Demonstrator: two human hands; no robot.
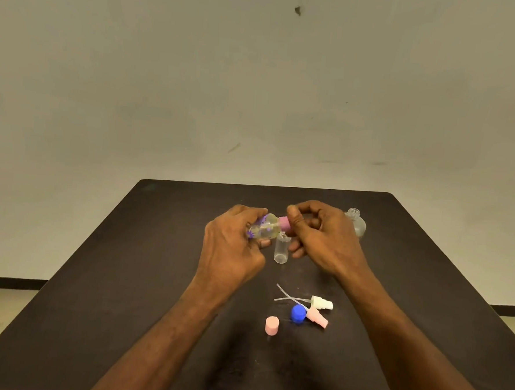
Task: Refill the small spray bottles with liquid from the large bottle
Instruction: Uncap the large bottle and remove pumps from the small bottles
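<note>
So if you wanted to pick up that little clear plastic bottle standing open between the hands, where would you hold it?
Probably around the straight middle of the small clear plastic bottle, pinching its round sides from the near side. It stands upright with its neck uncapped, so a grip on the body keeps it level and leaves the mouth free for filling.

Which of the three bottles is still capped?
The flower-printed bottle, held sideways in the left hand, wears a pink cap pinched by the right hand. The small cylindrical bottle and round bottle stand open-necked.

Single head-worn view, facing forward and down — table (124, 277) near, wall beyond
</note>
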